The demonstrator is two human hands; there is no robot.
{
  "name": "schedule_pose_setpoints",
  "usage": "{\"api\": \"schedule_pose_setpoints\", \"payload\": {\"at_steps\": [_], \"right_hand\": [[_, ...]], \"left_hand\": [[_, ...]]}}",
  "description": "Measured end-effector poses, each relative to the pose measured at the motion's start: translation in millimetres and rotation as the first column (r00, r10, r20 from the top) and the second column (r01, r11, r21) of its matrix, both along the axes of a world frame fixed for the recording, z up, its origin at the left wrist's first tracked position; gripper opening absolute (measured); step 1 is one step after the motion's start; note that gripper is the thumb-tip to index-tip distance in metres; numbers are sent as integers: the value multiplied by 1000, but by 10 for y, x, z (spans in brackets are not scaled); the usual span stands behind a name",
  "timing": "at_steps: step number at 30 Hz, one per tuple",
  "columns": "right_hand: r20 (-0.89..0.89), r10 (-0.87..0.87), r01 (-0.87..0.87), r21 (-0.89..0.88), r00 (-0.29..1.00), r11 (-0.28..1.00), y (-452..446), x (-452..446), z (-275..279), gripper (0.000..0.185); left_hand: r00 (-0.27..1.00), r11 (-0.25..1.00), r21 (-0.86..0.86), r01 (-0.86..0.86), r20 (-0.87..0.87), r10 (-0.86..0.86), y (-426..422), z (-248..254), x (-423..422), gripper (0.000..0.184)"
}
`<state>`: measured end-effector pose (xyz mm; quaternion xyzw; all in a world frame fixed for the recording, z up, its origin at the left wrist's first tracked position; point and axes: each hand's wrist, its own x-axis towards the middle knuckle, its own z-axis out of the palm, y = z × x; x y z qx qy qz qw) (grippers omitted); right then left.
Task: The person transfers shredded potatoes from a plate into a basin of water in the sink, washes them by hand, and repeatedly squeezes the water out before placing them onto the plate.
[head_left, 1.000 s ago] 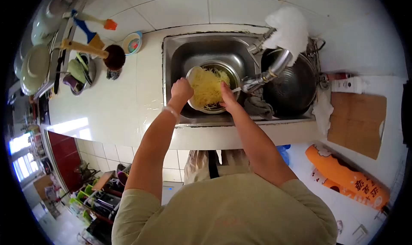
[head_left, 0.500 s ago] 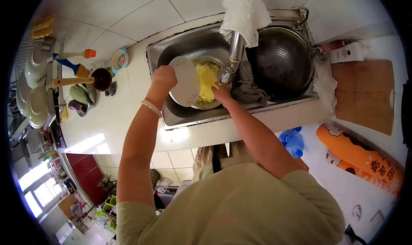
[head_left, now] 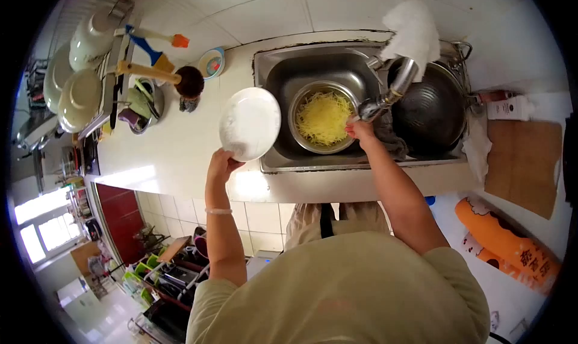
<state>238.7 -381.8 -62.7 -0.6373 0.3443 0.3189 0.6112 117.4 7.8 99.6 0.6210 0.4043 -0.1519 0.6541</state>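
My left hand [head_left: 224,164] grips the near edge of a white plate [head_left: 250,124], which is tilted with its inner face showing. The plate is over the counter and the left rim of the sink, and I see no food on it. In the left basin a round metal bowl [head_left: 293,127] holds a heap of pale yellow shreds [head_left: 325,118]. My right hand [head_left: 360,129] is at the bowl's right rim, just under the faucet [head_left: 379,106]. Its fingers are bent together; what they hold, if anything, is hidden.
A dark wok [head_left: 430,112] fills the right basin [head_left: 412,161], beside a grey cloth [head_left: 390,140]. White plastic film [head_left: 412,31] covers the faucet's top. Left on the counter [head_left: 174,145] stand a small blue-rimmed bowl [head_left: 212,64] and a vegetable container [head_left: 143,106]; brushes [head_left: 189,82] hang above.
The plate has moved left, away from over the bowl, and turned its inner face up. The yellow shreds are now fully visible. My right hand remains beside the bowl under the faucet; the view has shifted.
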Motion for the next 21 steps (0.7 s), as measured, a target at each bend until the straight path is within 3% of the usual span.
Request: {"api": "schedule_pose_setpoints", "payload": {"at_steps": [1,2,4,8,11,13,15,17,21], "right_hand": [[-14,0,0,31,1000,1000,-16,31,-32,20],[-12,15,-15,25,1000,1000,-37,29,-62,20],[-11,-119,120,124,993,985,-21,12,71,18],[4,-75,73,159,997,985,-42,8,290,8],[-52,-106,113,164,993,980,-220,51,22,11],[-58,-135,142,141,989,980,-159,45,145,20],[-107,-316,330,162,943,930,-108,64,281,25],[-72,-281,290,174,957,941,-130,79,353,24],[-39,-344,328,417,938,848,-98,84,497,11]], "left_hand": [[988,987,-64,-147,41,150,75,-59,-164,30],[985,984,-70,-162,42,165,124,-139,-328,30],[915,929,-180,-322,192,354,163,-247,-581,29],[878,892,-157,-423,173,446,255,-551,-831,31],[855,875,-145,-463,188,484,264,-712,-911,31],[838,856,-128,-500,174,516,244,-704,-916,31],[853,871,-97,-481,177,491,232,-725,-927,32],[852,873,-132,-469,191,487,244,-778,-942,32],[870,889,-116,-444,181,458,233,-821,-957,32]]}}
